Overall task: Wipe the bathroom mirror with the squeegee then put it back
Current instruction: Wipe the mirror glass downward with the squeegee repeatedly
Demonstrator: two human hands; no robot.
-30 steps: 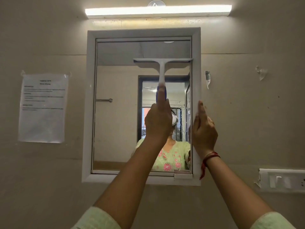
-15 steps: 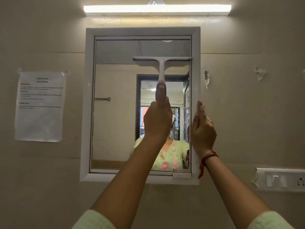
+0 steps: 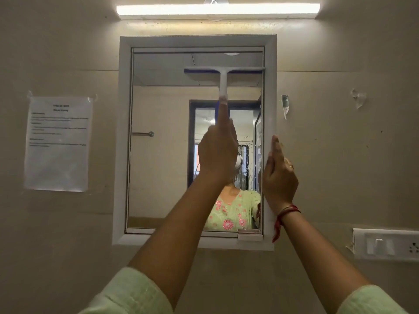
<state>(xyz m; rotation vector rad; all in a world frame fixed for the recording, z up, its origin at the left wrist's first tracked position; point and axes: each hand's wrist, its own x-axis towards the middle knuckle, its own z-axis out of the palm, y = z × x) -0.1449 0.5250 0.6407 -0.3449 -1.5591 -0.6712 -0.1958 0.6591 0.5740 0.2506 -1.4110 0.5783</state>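
The white-framed mirror [image 3: 123,137] hangs on the beige wall. A white T-shaped squeegee [image 3: 223,83] lies against the glass, its blade level near the upper right of the mirror. My left hand [image 3: 217,152] grips the squeegee's handle from below, index finger stretched up along it. My right hand [image 3: 280,175] rests flat on the frame's right edge with fingers straight and together, holding nothing. A red thread circles that wrist. The lower handle is hidden in my left hand.
A tube light [image 3: 217,10] glows above the mirror. A printed paper notice [image 3: 57,143] is taped to the wall at left. A white switch plate [image 3: 387,244] sits at lower right. Tape scraps [image 3: 285,106] stick to the wall right of the frame.
My left hand has pushed the squeegee a little higher up the glass. My right hand has stayed on the frame edge.
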